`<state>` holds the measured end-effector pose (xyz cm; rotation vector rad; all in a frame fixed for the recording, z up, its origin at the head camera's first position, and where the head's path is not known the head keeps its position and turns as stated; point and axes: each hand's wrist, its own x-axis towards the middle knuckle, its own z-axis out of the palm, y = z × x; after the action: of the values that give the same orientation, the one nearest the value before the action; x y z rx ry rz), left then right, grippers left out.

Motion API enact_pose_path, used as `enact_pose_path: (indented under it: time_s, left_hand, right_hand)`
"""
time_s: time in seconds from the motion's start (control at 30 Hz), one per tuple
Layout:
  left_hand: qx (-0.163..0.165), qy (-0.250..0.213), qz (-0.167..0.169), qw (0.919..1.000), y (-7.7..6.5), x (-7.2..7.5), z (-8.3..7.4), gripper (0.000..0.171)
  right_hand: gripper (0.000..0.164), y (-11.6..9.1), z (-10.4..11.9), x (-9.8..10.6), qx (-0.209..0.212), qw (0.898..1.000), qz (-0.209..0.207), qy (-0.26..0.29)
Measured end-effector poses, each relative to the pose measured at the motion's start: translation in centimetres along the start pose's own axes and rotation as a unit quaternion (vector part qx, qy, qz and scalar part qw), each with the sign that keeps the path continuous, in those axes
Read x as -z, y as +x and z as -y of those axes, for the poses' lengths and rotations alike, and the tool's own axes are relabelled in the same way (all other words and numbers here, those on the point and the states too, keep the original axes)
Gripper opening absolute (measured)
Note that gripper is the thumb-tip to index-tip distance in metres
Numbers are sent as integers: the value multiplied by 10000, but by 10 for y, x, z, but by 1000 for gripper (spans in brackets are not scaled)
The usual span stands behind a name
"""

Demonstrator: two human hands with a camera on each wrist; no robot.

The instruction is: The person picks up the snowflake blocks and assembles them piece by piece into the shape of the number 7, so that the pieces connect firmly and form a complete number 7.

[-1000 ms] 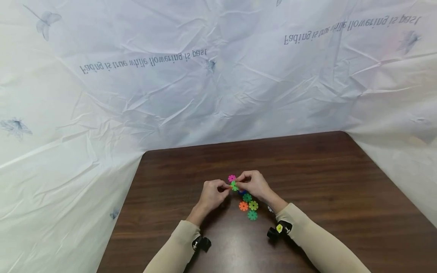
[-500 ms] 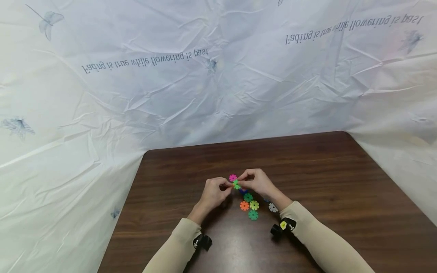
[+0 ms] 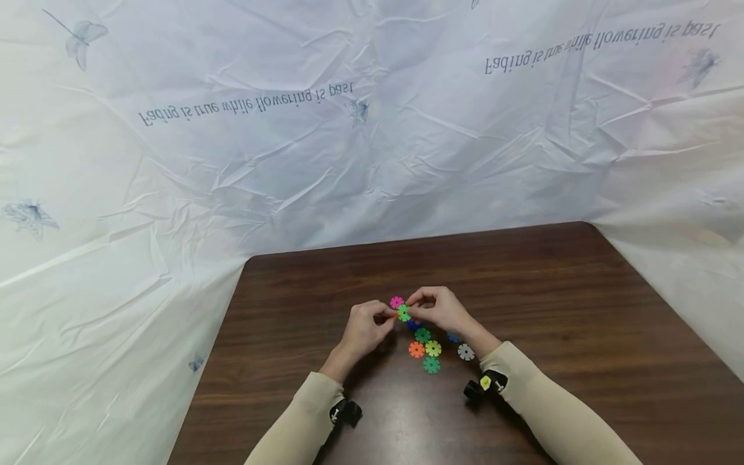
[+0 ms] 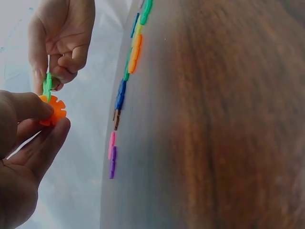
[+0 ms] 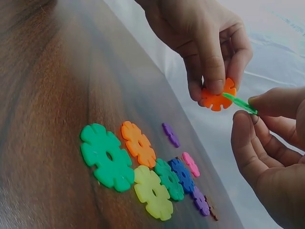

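My left hand (image 3: pixel 366 329) pinches an orange notched plastic disc (image 4: pixel 58 110) between thumb and fingers. Opposite it, my right hand (image 3: pixel 440 312) pinches a bright green notched disc (image 3: pixel 403 313) by its edge. In the right wrist view the green disc stands crosswise to the orange one, their edges meeting at a notch; how deep it sits is hard to tell. Both discs are held above the table. Just beyond the hands lies a pink disc (image 3: pixel 397 302). A dark blue disc (image 3: pixel 414 325) lies below the fingers, partly covered.
Flat on the brown table (image 3: pixel 290 284) nearby are a loose orange disc (image 5: pixel 138 144), a yellow disc (image 5: pixel 153 192), a large-looking green disc (image 5: pixel 107 157) and several others. A white disc (image 3: pixel 466 352) lies by the right wrist. White printed sheeting (image 3: pixel 372 161) hangs behind the table.
Both hands have shifted slightly right, still holding the joined-looking discs. The green disc faces the head camera more. White and blue discs beside the right wrist have come into view.
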<state>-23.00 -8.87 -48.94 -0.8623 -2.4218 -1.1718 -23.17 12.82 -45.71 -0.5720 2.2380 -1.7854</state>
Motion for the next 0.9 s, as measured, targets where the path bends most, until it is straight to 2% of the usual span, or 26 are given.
enact_pose_path:
  time_s: [0.13,0.37,0.43,0.6,0.9]
  left_hand:
    - [-54,-13,-93,9999,0,0,0,9]
    - [79,-229,-235,9994,-1,-1,1,6]
    - [17,-211,-288,9994,-1,-1,2,7]
    - [-135,-123,-392,9991,-1,0,5,6]
    - [-43,-153,-379,9992,-1,1,6,6]
  right_hand:
    - [19,-4,8,1,88,9999,-56,-87]
    - [22,5,-21,7,187,9991,-255,-278]
    - [23,6,-23,9,238,9988,-299,-297]
    - [25,5,-24,15,319,9979,-394,-408]
    - [24,2,-23,25,427,9930,-515,-976]
